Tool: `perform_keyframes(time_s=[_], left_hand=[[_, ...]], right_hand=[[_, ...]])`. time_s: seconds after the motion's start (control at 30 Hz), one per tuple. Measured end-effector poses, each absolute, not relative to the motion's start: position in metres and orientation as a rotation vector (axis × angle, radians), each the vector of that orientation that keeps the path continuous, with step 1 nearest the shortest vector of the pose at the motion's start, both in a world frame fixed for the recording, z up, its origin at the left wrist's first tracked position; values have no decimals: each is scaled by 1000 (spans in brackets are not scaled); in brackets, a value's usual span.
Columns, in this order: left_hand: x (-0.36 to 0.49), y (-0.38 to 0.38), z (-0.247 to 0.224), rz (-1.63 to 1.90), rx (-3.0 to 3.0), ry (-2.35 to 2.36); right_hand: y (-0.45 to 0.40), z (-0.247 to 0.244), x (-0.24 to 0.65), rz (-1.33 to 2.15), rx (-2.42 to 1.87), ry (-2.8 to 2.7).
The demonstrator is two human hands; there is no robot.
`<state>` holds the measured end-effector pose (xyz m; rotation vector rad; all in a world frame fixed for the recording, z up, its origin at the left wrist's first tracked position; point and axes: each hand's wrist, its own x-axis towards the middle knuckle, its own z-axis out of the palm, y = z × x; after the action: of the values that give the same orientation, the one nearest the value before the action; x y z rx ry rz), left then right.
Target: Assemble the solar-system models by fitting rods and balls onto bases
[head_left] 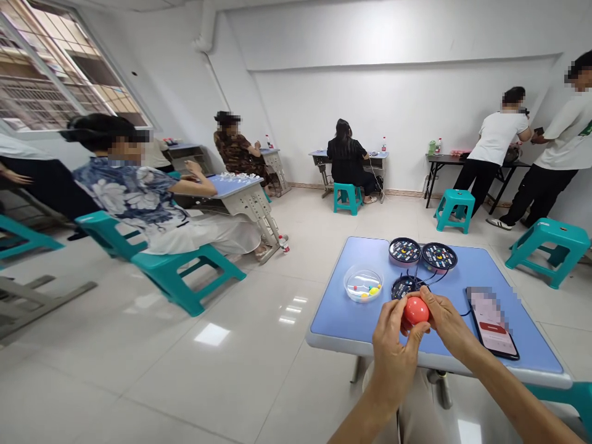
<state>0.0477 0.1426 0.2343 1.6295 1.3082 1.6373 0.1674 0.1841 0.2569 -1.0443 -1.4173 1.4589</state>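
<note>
The left hand (395, 339) and right hand (446, 317) are together, clamped around a smooth, glossy red ball (417, 310) over the near part of the worktop (330, 308), and they hide its sides and underside. Beyond it, the nearest of three round black discs (404, 251) is partly covered; their markings are too small to read. Thin dark cords (435, 279) run among them. A shallow clear dish (348, 290) at left holds small, mostly yellow pieces (374, 291). At right, the phone's (493, 320) screen is partly blurred.
</note>
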Motion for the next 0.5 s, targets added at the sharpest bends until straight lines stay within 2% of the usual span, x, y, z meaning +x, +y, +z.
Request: perform_keyframes(time_s=[0.2,0.5], left_hand=[[53,143,237,1578,1673,1420],[53,147,228,1700,1882,1449]], right_hand=[[177,256,166,1607,-971,-1244],[175,249,159,1698,-1075,-837]])
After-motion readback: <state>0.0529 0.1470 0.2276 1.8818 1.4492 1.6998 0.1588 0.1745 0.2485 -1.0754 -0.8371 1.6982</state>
